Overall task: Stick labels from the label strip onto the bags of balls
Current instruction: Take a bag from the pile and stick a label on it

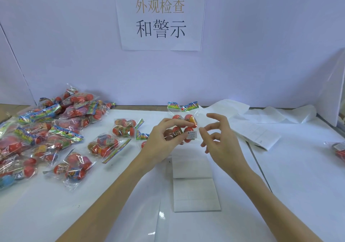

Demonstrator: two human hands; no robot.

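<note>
Fingers (173, 125) of the left hand (164, 139) were curled around a clear bag of balls (183, 127), pinching it and holding it up off the desk (112, 195), roughly centre frame. Bag held four red-orange balls, colourful header card at the top. White warning label (192, 135) was already stuck on the bag's lower right corner, over one ball.

Right hand (218, 139) sat just beside the bag on its right, not touching it as far as I could tell. Its fingers were spread and loosely bent, gripping nothing.

Label strip (255, 133) lay on the desk right of the hands, white backing paper trailing back toward the wall in loose folds (280, 114). Small print on it was too small to read.

Folded white sheet (194, 185) lay flat on the desk directly under the hands, between the forearms.

Left side of the desk: big loose pile of bagged balls (37, 133), overlapping. Three more bags lay separate between the pile and the left hand: one near the front (74, 168), one mid (104, 145), one further back (125, 127). Couldn't tell whether those carried labels.

One more bag (338, 150) sat at the far right edge, partly cut off, with a white label visible on it.

Paper sign (160, 17) with Chinese characters was taped to the white back wall.
</note>
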